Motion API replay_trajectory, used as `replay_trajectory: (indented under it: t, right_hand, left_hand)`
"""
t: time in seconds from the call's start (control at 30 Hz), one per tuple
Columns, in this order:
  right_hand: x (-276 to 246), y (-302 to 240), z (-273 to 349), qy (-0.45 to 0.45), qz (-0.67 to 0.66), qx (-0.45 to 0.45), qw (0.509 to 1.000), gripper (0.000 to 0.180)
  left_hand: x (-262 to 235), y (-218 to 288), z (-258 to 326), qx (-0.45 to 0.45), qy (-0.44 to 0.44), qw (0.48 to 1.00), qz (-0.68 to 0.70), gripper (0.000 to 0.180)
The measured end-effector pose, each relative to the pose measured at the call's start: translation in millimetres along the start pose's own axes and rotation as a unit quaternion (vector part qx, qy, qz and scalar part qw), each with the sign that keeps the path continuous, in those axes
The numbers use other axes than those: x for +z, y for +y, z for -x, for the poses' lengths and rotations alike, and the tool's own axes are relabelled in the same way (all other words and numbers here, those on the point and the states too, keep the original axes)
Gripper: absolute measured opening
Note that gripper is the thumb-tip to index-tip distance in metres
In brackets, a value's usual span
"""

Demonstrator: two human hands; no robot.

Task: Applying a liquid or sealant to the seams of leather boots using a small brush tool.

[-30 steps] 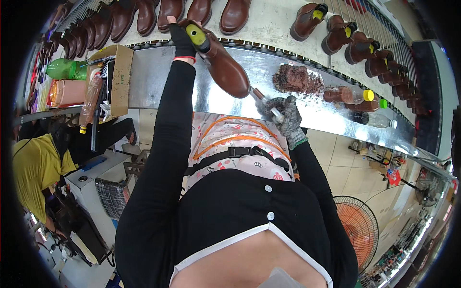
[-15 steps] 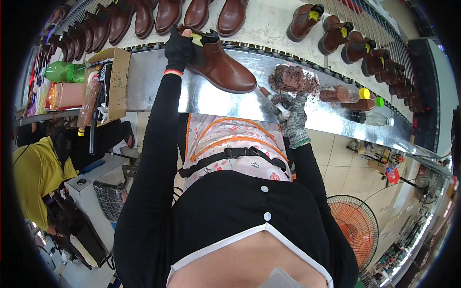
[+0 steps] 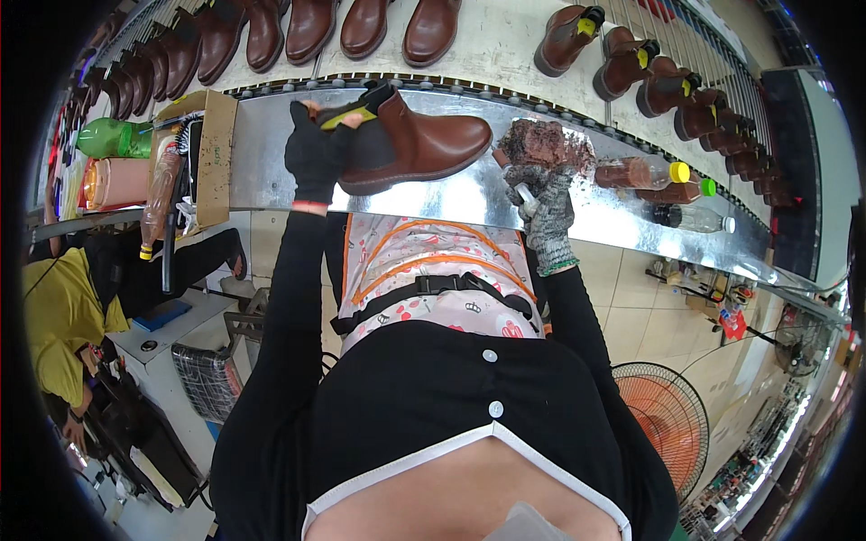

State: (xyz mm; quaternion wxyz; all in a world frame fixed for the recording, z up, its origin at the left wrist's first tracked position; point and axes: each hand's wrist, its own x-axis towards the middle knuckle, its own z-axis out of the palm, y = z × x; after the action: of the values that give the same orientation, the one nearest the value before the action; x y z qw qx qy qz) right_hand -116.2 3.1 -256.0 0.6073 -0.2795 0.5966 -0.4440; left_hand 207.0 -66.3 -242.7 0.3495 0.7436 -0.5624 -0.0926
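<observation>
My left hand [image 3: 316, 153], in a black glove with bare fingertips, is closed around the ankle part of a brown leather ankle boot [image 3: 433, 142]. The boot lies over the metal ledge, toe to the right, with a yellow lining or tab showing at its opening. My right hand [image 3: 547, 203], in a grey knitted glove, is closed on a small white-handled tool [image 3: 526, 195] with a brown end near the boot's toe. Its exact kind is hard to make out. Just beyond that hand sits a brown-stained sponge or cloth lump [image 3: 544, 142].
Brown boots [image 3: 311, 27] stand in rows on the conveyor [image 3: 505, 54] behind the ledge [image 3: 262, 162]. Bottles with brown liquid [image 3: 631, 173] and a clear bottle [image 3: 699, 219] lie at right. A cardboard box [image 3: 216, 158] stands left; a fan [image 3: 663, 424] and a person in yellow [image 3: 63, 325] are nearby.
The boot has come nearer and turned more level, with my left hand lower and slightly left. My right hand with the tool has shifted slightly. The conveyor boots have moved a little left.
</observation>
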Motion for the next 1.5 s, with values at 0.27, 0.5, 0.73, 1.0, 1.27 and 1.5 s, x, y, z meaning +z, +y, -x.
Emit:
replay_trajectory:
  t: [0.27,0.5,0.73,1.0,1.27,1.5]
  right_hand:
    - [3,-8,3,-0.022,0.071,-0.039,0.996,0.077]
    - [2,-9,13,-0.076,0.217,-0.149,0.962,0.037]
    - [-4,-8,35,-0.090,0.308,-0.150,0.935,0.017]
    - [-18,-23,59,-0.130,0.311,-0.155,0.929,0.072]
    - [-25,-58,89,-0.181,0.346,-0.149,0.909,0.069]
    - [-21,-65,111,-0.115,0.259,-0.161,0.945,0.052]
  left_hand:
    - [-37,39,48,-0.048,-0.118,0.991,0.040,0.069]
    - [-29,35,85,-0.196,-0.353,0.867,0.291,0.055]
    - [-19,43,96,-0.279,-0.444,0.769,0.366,0.044]
    - [-13,59,94,-0.317,-0.458,0.732,0.393,0.038]
    - [-4,78,91,-0.346,-0.425,0.690,0.472,0.038]
    - [-14,102,78,-0.400,-0.421,0.619,0.528,0.045]
